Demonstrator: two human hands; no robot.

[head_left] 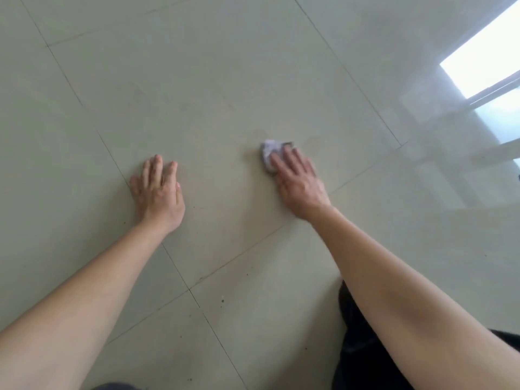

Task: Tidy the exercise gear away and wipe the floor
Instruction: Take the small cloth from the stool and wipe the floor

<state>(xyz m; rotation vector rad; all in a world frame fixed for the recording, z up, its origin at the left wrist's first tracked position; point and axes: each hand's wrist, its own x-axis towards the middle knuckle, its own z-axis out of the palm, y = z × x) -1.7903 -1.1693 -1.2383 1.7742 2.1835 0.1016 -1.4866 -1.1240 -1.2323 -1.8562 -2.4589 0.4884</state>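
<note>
the right hand, right of the frame's centre, presses a small crumpled white cloth onto the pale glossy tiled floor, its grip flat with straight fingers over the cloth. the left hand, left of centre and well apart, rests palm-down on the floor, fingers spread.

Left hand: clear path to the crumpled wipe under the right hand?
Probably yes: only bare tile floor lies between the left hand and the crumpled wipe. The right hand presses on it, though, leaving just its far-left part exposed.
</note>
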